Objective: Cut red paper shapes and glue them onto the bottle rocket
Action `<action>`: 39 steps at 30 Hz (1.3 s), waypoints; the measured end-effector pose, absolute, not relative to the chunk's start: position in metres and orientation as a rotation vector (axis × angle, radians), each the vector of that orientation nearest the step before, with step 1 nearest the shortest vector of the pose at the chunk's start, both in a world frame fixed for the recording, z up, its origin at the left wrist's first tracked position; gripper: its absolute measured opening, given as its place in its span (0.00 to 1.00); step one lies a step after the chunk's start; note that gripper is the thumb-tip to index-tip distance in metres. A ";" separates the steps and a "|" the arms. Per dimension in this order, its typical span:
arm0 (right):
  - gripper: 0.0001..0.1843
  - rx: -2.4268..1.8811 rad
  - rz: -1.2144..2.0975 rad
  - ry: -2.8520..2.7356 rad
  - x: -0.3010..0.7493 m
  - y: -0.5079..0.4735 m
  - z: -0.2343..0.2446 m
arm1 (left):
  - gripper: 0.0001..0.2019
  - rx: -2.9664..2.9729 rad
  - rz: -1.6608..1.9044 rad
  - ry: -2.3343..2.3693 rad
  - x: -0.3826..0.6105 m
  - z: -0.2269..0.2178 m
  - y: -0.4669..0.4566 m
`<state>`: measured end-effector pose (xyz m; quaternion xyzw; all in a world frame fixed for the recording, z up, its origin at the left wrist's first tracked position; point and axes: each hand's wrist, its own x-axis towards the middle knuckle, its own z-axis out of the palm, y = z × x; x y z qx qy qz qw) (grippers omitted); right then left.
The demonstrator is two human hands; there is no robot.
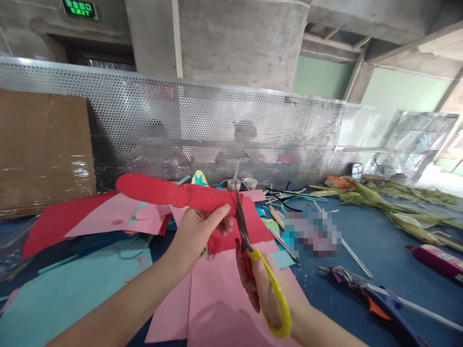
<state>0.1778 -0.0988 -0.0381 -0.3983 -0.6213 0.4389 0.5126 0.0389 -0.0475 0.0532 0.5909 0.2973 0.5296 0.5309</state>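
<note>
Red paper cutout (155,189) at 9 o'clock, clamped near right end by left hand (206,225), thumb on top, extended from 7 o'clock; right hand (265,289), from 5 o'clock, gripping yellow-handled scissors (275,283), blades toward 12.

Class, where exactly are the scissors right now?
In the head view, the scissors are just right of centre, in the right hand, at the right end of the red cutout in the left hand.
</note>
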 end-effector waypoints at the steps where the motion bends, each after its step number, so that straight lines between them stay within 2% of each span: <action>1: 0.38 -0.954 1.057 -1.498 0.178 -0.099 -0.037 | 0.10 1.398 1.265 0.711 0.038 0.053 -0.047; 13: 0.37 -1.033 1.058 -1.506 0.178 -0.103 -0.033 | 0.11 1.353 1.262 0.670 0.037 0.054 -0.046; 21: 0.37 -1.001 1.213 -1.407 0.175 -0.104 -0.040 | 0.11 1.350 1.245 0.675 0.037 0.052 -0.045; 39: 0.37 -1.063 1.308 -1.379 0.175 -0.106 -0.040 | 0.10 1.344 1.338 0.661 0.033 0.055 -0.038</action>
